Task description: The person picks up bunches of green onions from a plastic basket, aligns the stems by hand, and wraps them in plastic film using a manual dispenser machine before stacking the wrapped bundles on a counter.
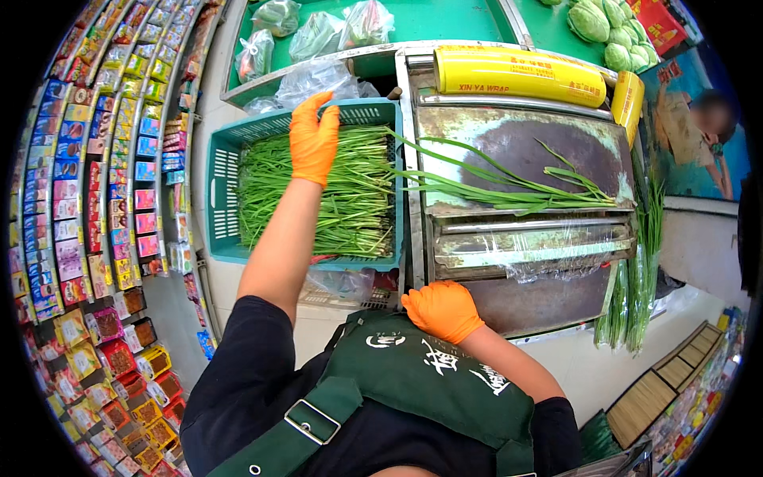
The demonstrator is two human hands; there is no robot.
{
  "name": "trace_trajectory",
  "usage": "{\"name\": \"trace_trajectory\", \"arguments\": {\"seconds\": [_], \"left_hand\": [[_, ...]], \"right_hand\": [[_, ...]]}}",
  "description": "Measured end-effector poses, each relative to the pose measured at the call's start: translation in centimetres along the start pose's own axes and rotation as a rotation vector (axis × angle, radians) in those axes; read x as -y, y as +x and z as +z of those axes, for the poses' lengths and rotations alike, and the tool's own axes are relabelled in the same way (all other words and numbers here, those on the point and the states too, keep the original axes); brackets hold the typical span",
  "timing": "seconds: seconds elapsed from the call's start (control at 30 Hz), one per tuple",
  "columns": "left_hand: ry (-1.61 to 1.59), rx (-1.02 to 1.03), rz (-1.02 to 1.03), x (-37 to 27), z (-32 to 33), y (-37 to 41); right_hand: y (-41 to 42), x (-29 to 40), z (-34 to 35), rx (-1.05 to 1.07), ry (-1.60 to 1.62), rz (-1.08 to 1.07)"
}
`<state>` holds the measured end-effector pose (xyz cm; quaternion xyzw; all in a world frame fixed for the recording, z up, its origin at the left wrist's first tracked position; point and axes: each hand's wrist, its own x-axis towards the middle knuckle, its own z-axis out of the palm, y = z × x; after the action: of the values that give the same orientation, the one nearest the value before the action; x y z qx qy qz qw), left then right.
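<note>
My left hand [315, 141], in an orange glove, is raised over a teal plastic crate [224, 251], thumb and fingers apart, holding nothing. Cut garlic chives [357, 203] lie in the crate, their pale ends towards the right. My right hand [444, 311], gloved alike, is curled into a fist at the near left corner of a film-wrapping machine [426, 262]; its fingertips are hidden and nothing shows in it. A few loose green leaves [506, 188] stretch across the machine's worn metal plate [530, 140], some reaching the crate's right rim. Crumpled clear film [530, 265] hangs over its front bar.
Yellow wrap rolls [518, 76] sit behind the plate. Green bundles in film [635, 298] hang over the machine's right edge. A green-lined stand [441, 21] holds bagged vegetables [316, 36] and cabbages [620, 36]. Packed snack shelves [113, 161] line the left side.
</note>
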<state>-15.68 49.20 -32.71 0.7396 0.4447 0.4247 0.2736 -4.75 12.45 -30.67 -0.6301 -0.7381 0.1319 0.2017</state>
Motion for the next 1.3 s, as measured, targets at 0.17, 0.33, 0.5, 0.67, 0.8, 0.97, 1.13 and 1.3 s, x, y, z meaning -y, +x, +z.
{"name": "trace_trajectory", "arguments": {"seconds": [0.17, 0.33, 0.5, 0.67, 0.8, 0.97, 1.13, 1.3], "left_hand": [[0.121, 0.325, 0.131, 11.9, 3.5, -0.7], [0.369, 0.804, 0.046, 16.2, 8.6, -0.5], [0.769, 1.057, -0.052, 16.8, 11.0, 1.9], [0.879, 1.340, 0.030, 14.7, 11.4, 4.1], [0.980, 1.383, 0.152, 12.6, 11.0, 3.8], [0.760, 1.329, -0.029, 13.7, 9.3, 2.3], [0.873, 1.634, -0.064, 13.5, 8.9, 4.9], [0.867, 1.589, 0.063, 13.7, 7.5, 3.9]], "right_hand": [[0.3, -0.2, 0.3, 0.045, -0.065, -0.003], [0.6, -0.1, 0.2, 0.084, -0.133, 0.014], [-0.2, -0.2, 0.9, 0.036, -0.185, -0.021], [-0.4, -0.4, 0.9, 0.054, -0.197, -0.030], [-0.5, -0.6, 0.9, 0.025, -0.182, -0.045], [-0.2, -0.7, 0.7, 0.016, -0.190, -0.055], [-0.8, -0.6, 1.2, 0.031, -0.217, -0.027], [-0.8, -0.7, 1.3, 0.027, -0.193, -0.020]]}}
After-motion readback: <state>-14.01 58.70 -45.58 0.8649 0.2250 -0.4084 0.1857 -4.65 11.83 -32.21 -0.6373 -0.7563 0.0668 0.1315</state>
